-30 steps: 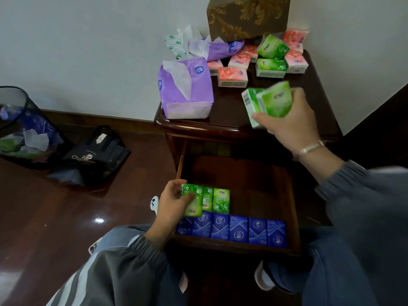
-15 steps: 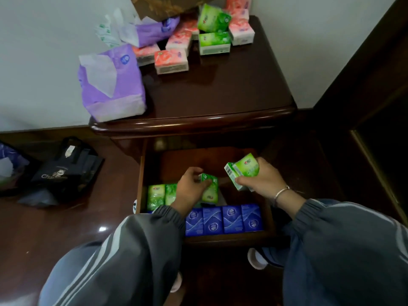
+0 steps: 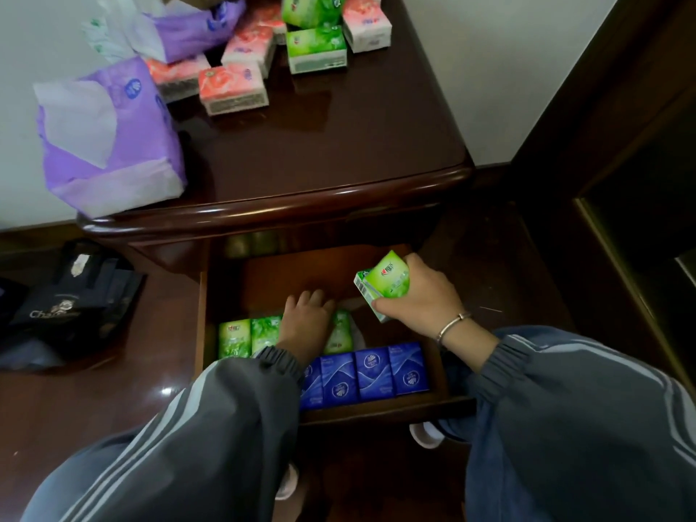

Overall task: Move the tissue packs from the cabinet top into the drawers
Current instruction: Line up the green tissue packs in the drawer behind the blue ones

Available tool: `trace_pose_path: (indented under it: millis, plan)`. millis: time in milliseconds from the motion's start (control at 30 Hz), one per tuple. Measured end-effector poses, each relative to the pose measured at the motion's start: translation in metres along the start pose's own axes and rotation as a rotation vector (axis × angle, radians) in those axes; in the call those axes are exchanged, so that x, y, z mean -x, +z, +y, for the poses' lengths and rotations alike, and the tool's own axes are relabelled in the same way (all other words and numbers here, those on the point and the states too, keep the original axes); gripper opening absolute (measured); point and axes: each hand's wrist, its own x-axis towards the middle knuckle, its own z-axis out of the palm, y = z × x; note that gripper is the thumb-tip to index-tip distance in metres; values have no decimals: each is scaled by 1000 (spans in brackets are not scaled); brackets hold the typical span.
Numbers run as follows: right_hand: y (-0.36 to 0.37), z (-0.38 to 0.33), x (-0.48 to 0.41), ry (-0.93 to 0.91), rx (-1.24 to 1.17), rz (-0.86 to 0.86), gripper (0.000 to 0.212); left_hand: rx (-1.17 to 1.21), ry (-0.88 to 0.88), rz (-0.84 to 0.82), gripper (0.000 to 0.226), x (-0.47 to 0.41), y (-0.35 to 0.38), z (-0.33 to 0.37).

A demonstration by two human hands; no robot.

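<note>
Moved: your left hand (image 3: 307, 318) has sunk onto the green row (image 3: 235, 339) in the drawer (image 3: 202, 314).
Held: green tissue packs (image 3: 384, 282), clasped in your right hand (image 3: 422, 299) above the drawer.
Gap: down-left of that grip, beside the row's end.
Left grip: curled; hold unclear.

Your room is dim. Soft light shines off the cabinet top (image 3: 369, 145) and makes one small bright spot on the floor (image 3: 165, 390). Deep inside the drawer (image 3: 271, 276) it is dark. The picture bends at the edges and looks a bit fuzzy.
</note>
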Motion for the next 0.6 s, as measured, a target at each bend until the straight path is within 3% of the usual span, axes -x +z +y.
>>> trace_pose_path:
  millis: [233, 400, 500, 600]
  plan:
    - [25, -7, 3, -15, 50, -63, 50, 45, 74, -12, 44, 16, 4, -18]
    - [61, -16, 2, 22, 108, -74, 52, 252, 4, 140, 42, 48, -22, -48]
    - [84, -20, 1, 58, 153, -78, 55, 418, -162, 325, 38, 80, -39, -76]
    - [102, -18, 1, 108, 182, -75, 61, 552, -482, 399, 40, 105, -35, -98]
